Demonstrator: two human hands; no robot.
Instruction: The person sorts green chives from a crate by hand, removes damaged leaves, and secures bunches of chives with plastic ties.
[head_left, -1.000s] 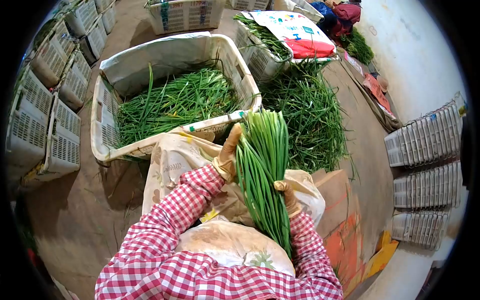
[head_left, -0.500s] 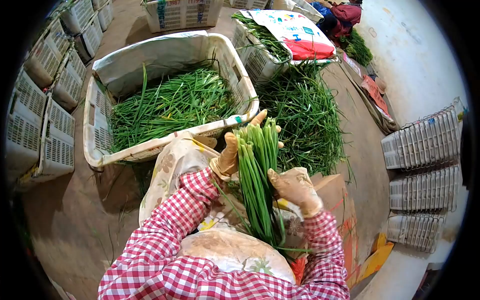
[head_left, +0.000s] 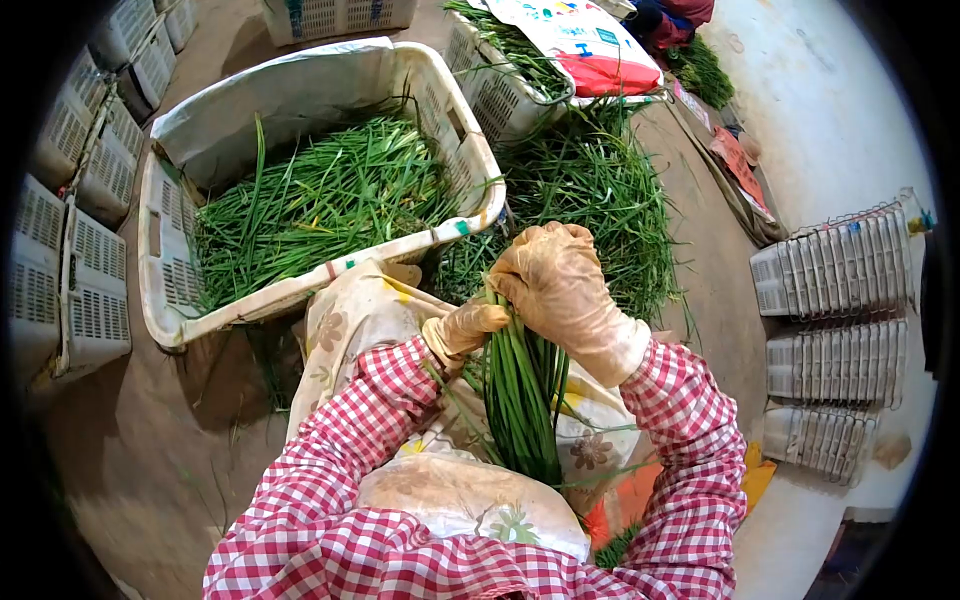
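Both my hands wear tan gloves and hold one bundle of long green stalks (head_left: 522, 400) over my lap. My left hand (head_left: 466, 330) is closed on the bundle's left side, its thumb pointing right. Over the bundle's upper end, my right hand (head_left: 556, 285) is closed with its knuckles up, hiding the pale stalk ends. The dark green leaves hang down toward my patterned apron (head_left: 440, 480). Beyond my left hand, a white crate (head_left: 325, 272) holds loose green stalks (head_left: 330, 190). A heap of loose stalks (head_left: 610, 205) lies beyond my right hand.
Another crate (head_left: 500, 95) with stalks and a red-white sack (head_left: 610, 70) stands behind the heap. White crates (head_left: 98, 270) line the left side. Stacked crates (head_left: 838, 265) stand by the right wall. A person in dark red (head_left: 680, 15) is partly visible at the top beside more greens.
My right hand has moved from the bundle's right side up over its top and closed there. My left hand's fingers no longer show behind the stalks. The view has shifted slightly.
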